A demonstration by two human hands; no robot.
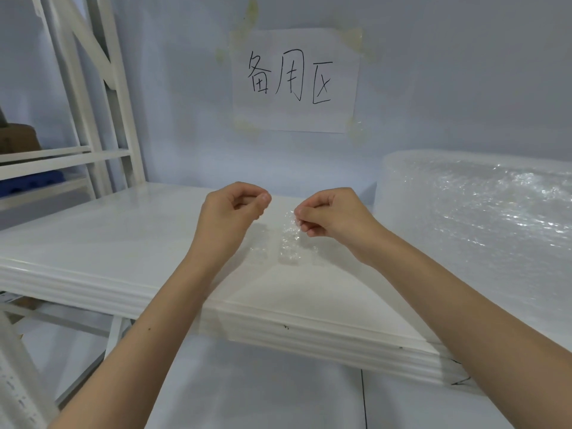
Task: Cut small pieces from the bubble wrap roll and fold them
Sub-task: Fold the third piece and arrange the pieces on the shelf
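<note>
A small clear piece of bubble wrap (289, 239) hangs over the white shelf top (123, 243), pinched at its upper edge by my right hand (328, 215). My left hand (235, 209) is level with it and a little to the left, thumb and fingertips pressed together; I cannot tell whether a transparent edge of the piece is between them. The big bubble wrap roll (483, 218) lies on the shelf at the right, close to my right forearm.
A taped paper sign (295, 80) with handwritten characters is on the wall behind. A white metal rack (93, 97) stands at the left with a cardboard box (18, 139) on it. The shelf's front edge (154, 297) runs below my forearms.
</note>
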